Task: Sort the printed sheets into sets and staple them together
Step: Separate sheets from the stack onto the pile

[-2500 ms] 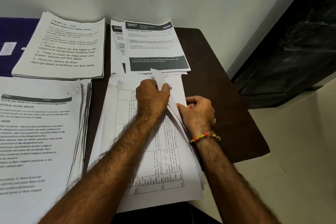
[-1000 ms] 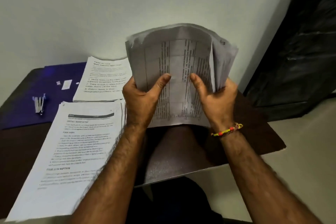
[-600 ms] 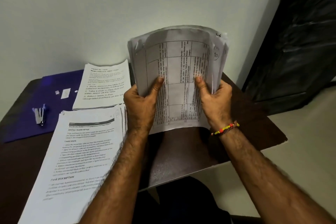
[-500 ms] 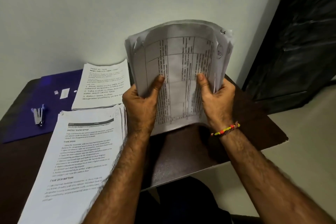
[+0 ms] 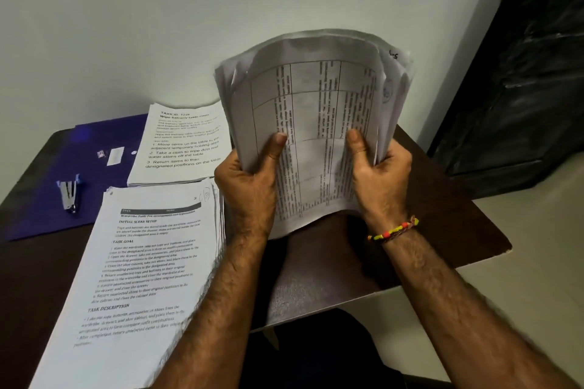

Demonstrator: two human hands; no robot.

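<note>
I hold a thick bundle of printed sheets (image 5: 316, 110) upright above the dark table (image 5: 426, 230), its lower edge near the tabletop. The front page shows a ruled table of text, turned sideways. My left hand (image 5: 249, 186) grips the bundle's left side, thumb on the front. My right hand (image 5: 379, 177), a beaded band at the wrist, grips the right side the same way. A small stapler (image 5: 69, 194) lies on a blue folder (image 5: 47, 199) at the far left, away from both hands.
Two stacks of printed sheets lie on the table: one headed "Wipe balcony table clean" (image 5: 183, 142) at the back, a larger one (image 5: 142, 278) in front left. A pale wall stands behind. A dark cabinet (image 5: 521, 88) stands at the right, past the table's edge.
Both hands lifted the bundle off the table and stood it upright. Over the last second it has bobbed up and down slightly in the same two-handed grip.
</note>
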